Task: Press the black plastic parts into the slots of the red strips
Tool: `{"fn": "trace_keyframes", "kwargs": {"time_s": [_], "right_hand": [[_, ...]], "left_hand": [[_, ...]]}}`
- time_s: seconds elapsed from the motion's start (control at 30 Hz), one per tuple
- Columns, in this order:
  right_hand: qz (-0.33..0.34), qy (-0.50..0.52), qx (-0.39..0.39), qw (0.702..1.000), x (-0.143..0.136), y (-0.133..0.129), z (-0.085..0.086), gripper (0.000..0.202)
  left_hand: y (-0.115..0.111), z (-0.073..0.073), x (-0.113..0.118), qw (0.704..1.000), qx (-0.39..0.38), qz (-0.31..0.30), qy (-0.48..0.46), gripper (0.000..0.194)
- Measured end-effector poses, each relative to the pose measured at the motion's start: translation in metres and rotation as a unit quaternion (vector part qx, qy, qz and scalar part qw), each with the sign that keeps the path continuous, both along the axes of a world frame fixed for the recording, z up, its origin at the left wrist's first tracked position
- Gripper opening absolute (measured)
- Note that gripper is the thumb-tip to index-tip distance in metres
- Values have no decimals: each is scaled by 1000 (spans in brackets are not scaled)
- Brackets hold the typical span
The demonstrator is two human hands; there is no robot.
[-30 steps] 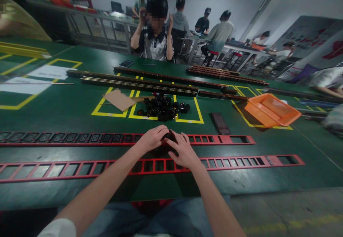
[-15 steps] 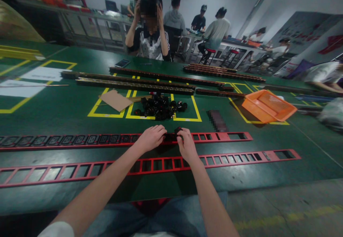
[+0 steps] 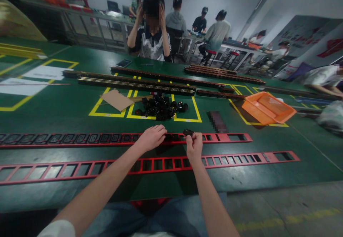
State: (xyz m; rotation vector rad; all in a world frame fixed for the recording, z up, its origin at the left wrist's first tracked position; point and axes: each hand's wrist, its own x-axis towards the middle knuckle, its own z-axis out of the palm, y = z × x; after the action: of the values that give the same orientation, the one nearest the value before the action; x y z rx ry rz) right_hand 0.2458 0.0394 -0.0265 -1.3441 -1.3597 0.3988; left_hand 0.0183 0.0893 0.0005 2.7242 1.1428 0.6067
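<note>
A long red slotted rail (image 3: 214, 137) lies across the green table, its left openings filled with black power sockets (image 3: 92, 138). My left hand (image 3: 152, 137) rests on this rail with its fingers bent together over the edge; its fingertips are partly hidden. Between the thumb and fingers of my right hand (image 3: 195, 146) is a small black socket (image 3: 188, 132), held just above the rail's openings. Nearer to me lies a second red slotted rail (image 3: 171, 164) with open slots.
Beyond the rails sits a heap of black sockets (image 3: 162, 106) beside a piece of cardboard (image 3: 117, 100). An orange bin (image 3: 268, 108) stands to the right. Dark long strips (image 3: 136, 84) lie farther back. Across the table a person (image 3: 153, 26) has both hands raised to the head.
My right hand has moved right along the rail, away from my left hand, with the black socket in its fingers. My left hand has stayed in place.
</note>
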Motion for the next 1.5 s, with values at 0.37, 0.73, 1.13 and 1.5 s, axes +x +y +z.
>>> {"fn": "trace_keyframes", "kwargs": {"time_s": [0.37, 0.73, 1.13, 1.5], "right_hand": [[9, 36, 44, 998, -3, -2, 11, 48], [26, -76, 15, 997, 13, 9, 22, 30], [96, -231, -8, 968, 18, 7, 21, 38], [121, -256, -31, 959, 18, 7, 21, 45]], "left_hand": [[0, 0, -1, 1000, -3, -10, 2, 14], [2, -1, -2, 1000, -13, -12, 22, 13], [2, -1, -2, 1000, -21, -11, 6, 12], [2, -1, -1, 1000, -23, -12, 8, 11]]}}
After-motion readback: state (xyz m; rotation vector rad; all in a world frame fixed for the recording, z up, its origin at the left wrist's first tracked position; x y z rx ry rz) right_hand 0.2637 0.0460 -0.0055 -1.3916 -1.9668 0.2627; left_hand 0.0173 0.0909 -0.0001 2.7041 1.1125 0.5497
